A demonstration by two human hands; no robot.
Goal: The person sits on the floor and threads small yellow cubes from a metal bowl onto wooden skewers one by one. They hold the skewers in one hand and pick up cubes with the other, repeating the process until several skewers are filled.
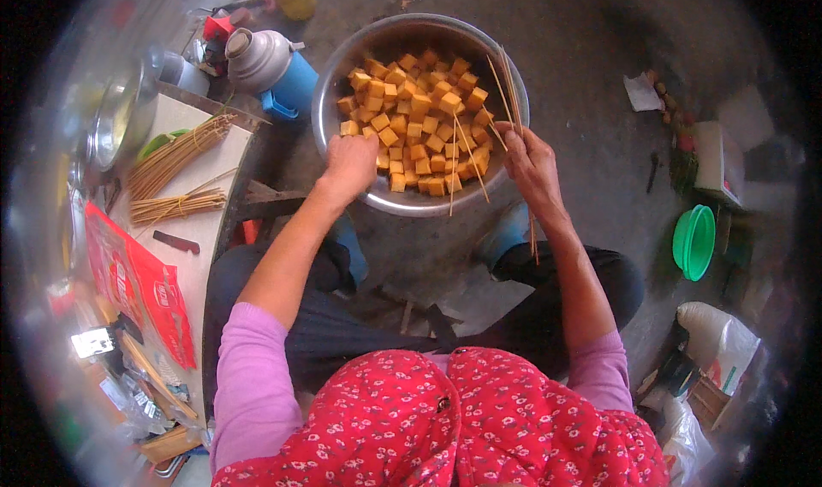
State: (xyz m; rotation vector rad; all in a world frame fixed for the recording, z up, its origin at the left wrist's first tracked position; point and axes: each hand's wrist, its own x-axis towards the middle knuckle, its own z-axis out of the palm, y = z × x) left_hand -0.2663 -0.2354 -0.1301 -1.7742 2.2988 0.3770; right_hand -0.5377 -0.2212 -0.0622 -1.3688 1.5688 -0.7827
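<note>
A wide steel basin (420, 209) stands on the floor between my feet, holding many orange-brown cubes (399, 124) that look like fried tofu. At its left side my left hand (351, 160) reaches over the rim, fingers curled down among the cubes. Whether it grips a cube is hidden by the back of the hand. On the right rim, my right hand (530, 159) is closed around a bundle of thin bamboo skewers (510, 88), whose ends stick out above and below it. Two loose skewers (453, 166) lie across the cubes near the basin's front.
On the low table (212, 141) at left lie two tied skewer bundles (183, 156), a dark knife-like piece (176, 241) and a red plastic packet (144, 281). A blue thermos flask (289, 82) stands beyond its corner. Rightward are a green plastic basin (693, 243) and a white sack (719, 339).
</note>
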